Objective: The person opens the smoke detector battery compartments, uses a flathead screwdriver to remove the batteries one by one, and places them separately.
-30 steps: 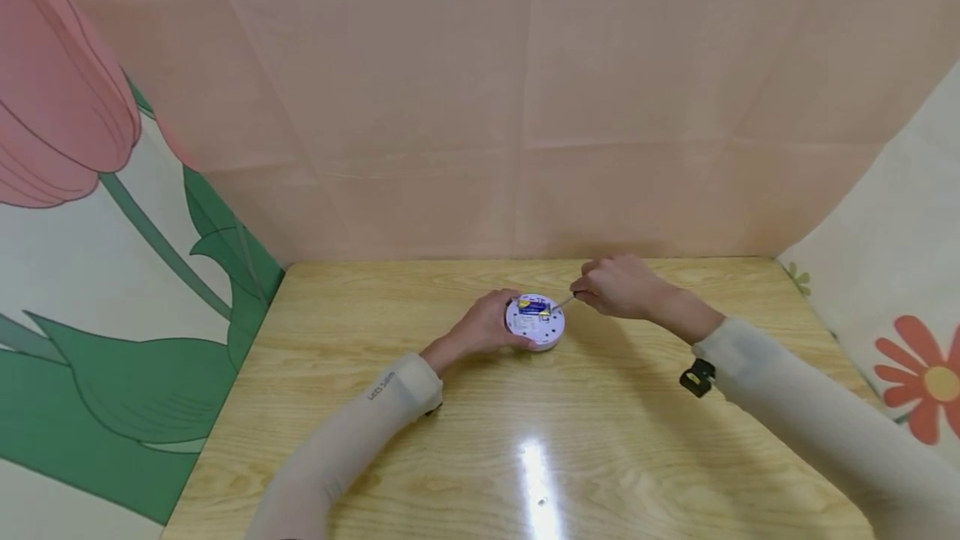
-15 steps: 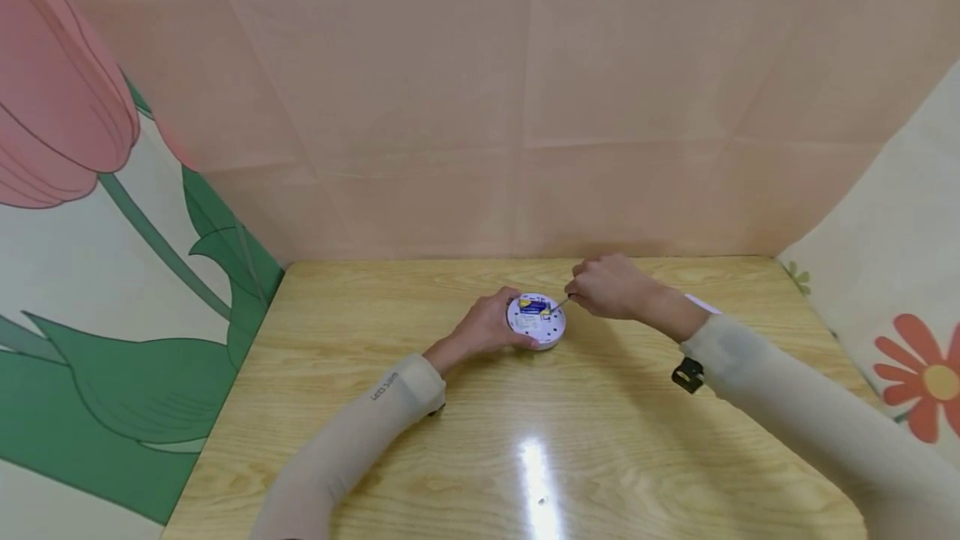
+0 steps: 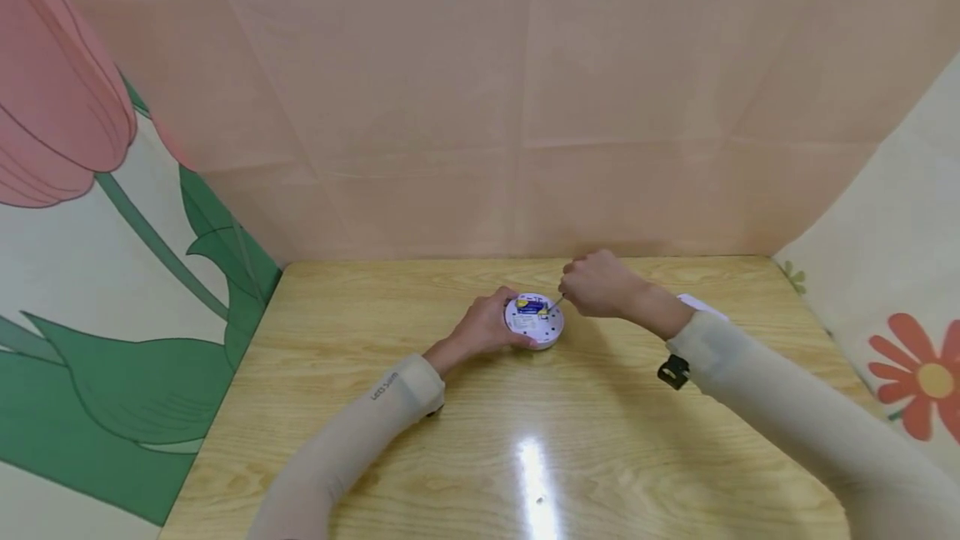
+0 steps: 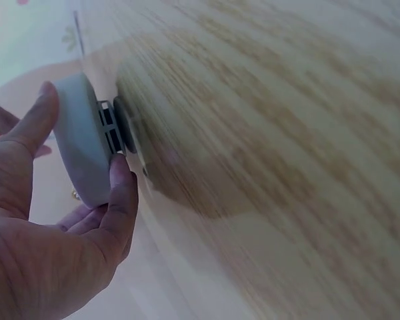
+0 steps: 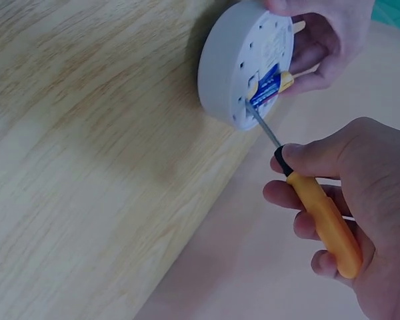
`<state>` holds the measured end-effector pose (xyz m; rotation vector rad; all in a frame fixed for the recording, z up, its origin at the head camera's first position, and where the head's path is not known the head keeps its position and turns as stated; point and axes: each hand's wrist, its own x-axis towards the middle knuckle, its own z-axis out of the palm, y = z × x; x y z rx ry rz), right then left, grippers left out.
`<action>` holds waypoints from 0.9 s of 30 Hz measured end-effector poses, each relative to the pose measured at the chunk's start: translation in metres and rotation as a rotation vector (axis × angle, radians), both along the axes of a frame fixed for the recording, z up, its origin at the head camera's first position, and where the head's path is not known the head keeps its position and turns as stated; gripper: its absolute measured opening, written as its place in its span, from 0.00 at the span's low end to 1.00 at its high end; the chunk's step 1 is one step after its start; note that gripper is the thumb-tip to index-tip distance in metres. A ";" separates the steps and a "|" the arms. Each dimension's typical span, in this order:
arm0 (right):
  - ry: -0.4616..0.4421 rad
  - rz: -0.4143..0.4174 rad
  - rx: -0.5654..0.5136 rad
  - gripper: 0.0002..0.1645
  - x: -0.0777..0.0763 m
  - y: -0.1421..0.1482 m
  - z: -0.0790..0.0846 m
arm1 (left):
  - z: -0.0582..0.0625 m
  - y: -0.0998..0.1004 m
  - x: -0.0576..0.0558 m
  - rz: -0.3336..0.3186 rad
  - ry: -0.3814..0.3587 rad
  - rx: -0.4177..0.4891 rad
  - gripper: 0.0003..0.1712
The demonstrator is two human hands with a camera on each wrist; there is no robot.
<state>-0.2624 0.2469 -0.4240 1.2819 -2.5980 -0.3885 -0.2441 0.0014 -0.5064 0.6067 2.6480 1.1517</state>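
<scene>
A round white smoke alarm (image 3: 534, 328) stands tilted over the table, its flat back with holes and a label facing the right hand. Blue-and-yellow batteries (image 5: 270, 87) sit in that back. My left hand (image 3: 486, 323) grips the alarm by its edge, thumb on one side and fingers on the other. In the left wrist view, the alarm's vented dark-slotted front (image 4: 111, 128) is close over the wood. My right hand (image 3: 600, 285) grips a screwdriver (image 5: 323, 223) with a yellow-orange handle and black collar. The screwdriver's metal tip is at the back beside the batteries.
The wooden table (image 3: 420, 473) ends at a pink backdrop (image 3: 420, 148). A flat white piece (image 3: 702, 307) lies on the table behind the right forearm, partly covered by it. Floral panels stand at both sides.
My right hand and forearm have shifted slightly left with the screwdriver, uncovering the flat white piece behind. The left hand and alarm have barely moved.
</scene>
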 end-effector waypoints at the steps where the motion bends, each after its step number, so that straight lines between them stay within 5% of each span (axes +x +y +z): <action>1: -0.007 -0.006 -0.004 0.13 0.000 0.001 -0.001 | 0.000 0.000 0.000 0.002 -0.003 -0.001 0.54; 8: -0.058 -0.049 -0.061 0.07 -0.002 0.011 -0.008 | 0.000 0.001 -0.001 0.012 -0.022 0.004 0.55; 17: -0.187 -0.103 -0.205 0.11 -0.003 0.023 -0.021 | -0.003 -0.001 -0.001 0.004 0.001 0.014 0.53; 20: -0.248 -0.131 -0.271 0.03 -0.003 0.030 -0.029 | -0.001 -0.001 -0.001 0.008 -0.007 0.017 0.54; 27: -0.350 -0.144 -0.462 0.10 -0.001 0.047 -0.051 | -0.001 0.001 -0.001 0.024 -0.017 -0.003 0.54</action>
